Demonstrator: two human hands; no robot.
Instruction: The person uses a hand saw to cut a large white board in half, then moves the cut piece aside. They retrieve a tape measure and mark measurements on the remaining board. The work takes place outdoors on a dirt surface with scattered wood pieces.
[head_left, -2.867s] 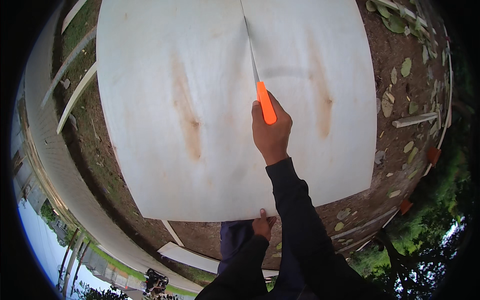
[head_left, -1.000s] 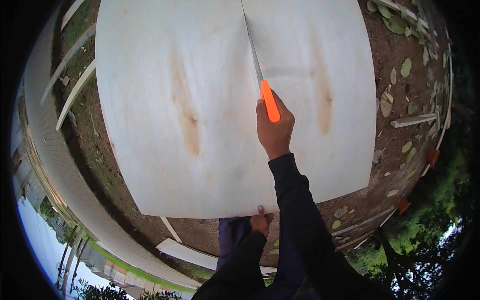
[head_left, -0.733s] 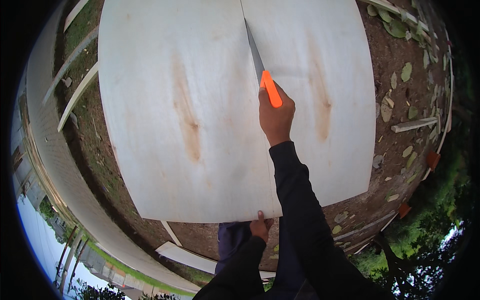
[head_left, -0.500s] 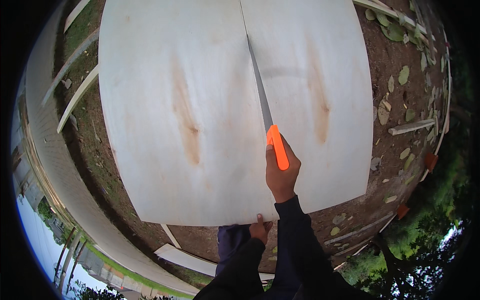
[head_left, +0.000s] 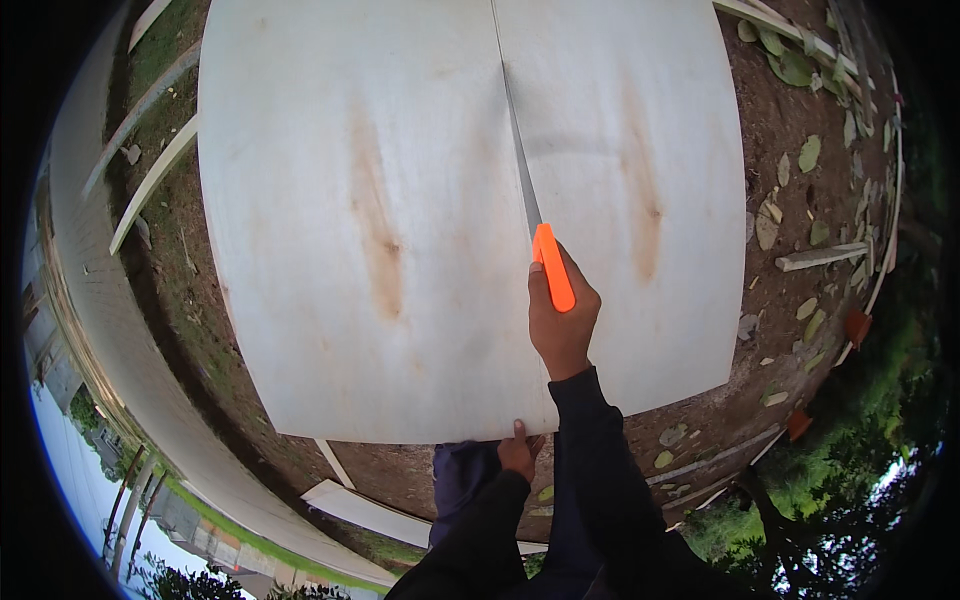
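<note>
A broad, pale plywood sheet (head_left: 300,370) with two brown grain streaks fills the middle of the view. My right hand (head_left: 564,318) is wrapped round the orange handle of a handsaw (head_left: 557,268). Its grey blade slants away from me and meets the sheet at a thin dark cut line, which runs on to the far edge. At the near edge my left hand (head_left: 519,450) grips the plywood, thumb on top and the other fingers mostly hidden below the edge.
Brown soil with fallen leaves (head_left: 808,152) lies to the right, along with a short wooden piece (head_left: 822,256). A pale wooden strip (head_left: 152,185) sticks out at the left, before a long grey wall (head_left: 130,300). Another white board (head_left: 365,512) lies below the near edge.
My right hand has pushed the saw slightly away from me, and more of the blade has gone below the sheet. My left hand stays at the near edge.
</note>
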